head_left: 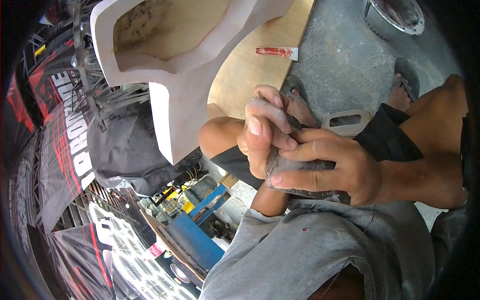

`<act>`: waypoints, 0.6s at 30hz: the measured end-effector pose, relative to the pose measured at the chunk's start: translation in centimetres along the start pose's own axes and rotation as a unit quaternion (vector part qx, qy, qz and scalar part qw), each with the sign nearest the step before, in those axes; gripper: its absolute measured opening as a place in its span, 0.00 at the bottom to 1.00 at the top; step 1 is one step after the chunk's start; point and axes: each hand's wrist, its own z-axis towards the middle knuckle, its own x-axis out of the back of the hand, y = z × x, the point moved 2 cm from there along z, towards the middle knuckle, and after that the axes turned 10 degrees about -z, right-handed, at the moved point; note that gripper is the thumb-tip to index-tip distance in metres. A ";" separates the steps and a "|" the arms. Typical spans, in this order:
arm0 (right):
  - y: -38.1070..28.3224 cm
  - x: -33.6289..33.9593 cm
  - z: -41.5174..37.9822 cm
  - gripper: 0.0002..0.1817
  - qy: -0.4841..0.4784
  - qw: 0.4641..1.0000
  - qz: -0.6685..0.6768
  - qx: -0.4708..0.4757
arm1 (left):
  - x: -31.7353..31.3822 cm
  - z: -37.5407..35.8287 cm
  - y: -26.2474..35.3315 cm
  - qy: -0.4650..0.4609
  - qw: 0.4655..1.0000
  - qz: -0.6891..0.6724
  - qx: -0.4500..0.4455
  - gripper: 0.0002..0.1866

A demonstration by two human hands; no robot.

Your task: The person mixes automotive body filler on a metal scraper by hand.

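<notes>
Both hands meet in front of the grey shirt, around a dark grey, dusty, sheet-like piece [290, 164]. My left hand [263, 125] has its fingers curled tightly over the upper end of the piece. From the right, my right hand [342, 162] grips the same piece, with fingers bent across it and touching the left fingers. Part of the piece shows between the right fingers and below them. Palms and the rest of the piece are hidden.
A large white moulded part [195, 65] lies at the upper left, over a plywood board [242, 70] bearing a red-smeared tube [276, 52]. A metal can [392, 20] stands at the upper right. Near the feet is a pale plastic frame [347, 121]; a blue panel [195, 241] is lower left.
</notes>
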 end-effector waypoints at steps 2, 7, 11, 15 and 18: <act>-0.6 -0.4 0.0 0.21 0.014 0.999 0.009 -0.030 | 0.1 -0.3 -0.4 0.010 1.000 0.020 -0.016 0.29; -0.1 -0.4 0.9 0.24 0.019 0.997 -0.009 -0.079 | 1.6 0.1 -0.6 0.040 0.998 0.006 0.048 0.38; 1.6 0.4 1.7 0.23 -0.013 0.989 -0.136 0.063 | 0.6 1.5 -0.9 -0.001 0.978 -0.194 0.075 0.42; 1.9 1.0 1.8 0.20 -0.061 0.947 -0.269 0.163 | 1.3 2.5 -0.1 -0.134 0.953 -0.256 0.089 0.40; 1.8 0.9 2.0 0.20 -0.047 0.938 -0.288 0.189 | -1.4 2.3 1.3 0.079 0.937 -0.314 0.130 0.39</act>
